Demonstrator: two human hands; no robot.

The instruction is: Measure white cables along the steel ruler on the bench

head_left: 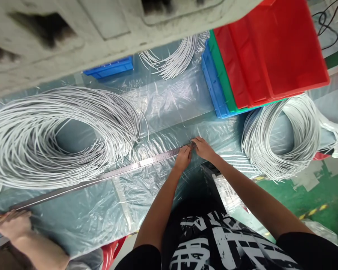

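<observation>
A long steel ruler (146, 161) lies slantwise across the plastic-covered table, its right end under my hands. My left hand (183, 158) is closed on the ruler near that end, fingers bent over the strip. Just to the right, touching or almost touching it, my right hand (204, 149) has its fingertips pinched together at the ruler's tip. What sits between those fingertips is too small to make out. Beyond the ruler, a large oval coil of white cables (112, 108) spreads over the left side and overlaps part of the strip.
A co-worker's hands (17, 225) are at the ruler's far left end. Stacked red (293, 48), green and blue bins stand at the right back, beside another white cable coil (248, 138). A grey machine housing (107, 22) overhangs the top. A blue bin (109, 68) sits beneath it.
</observation>
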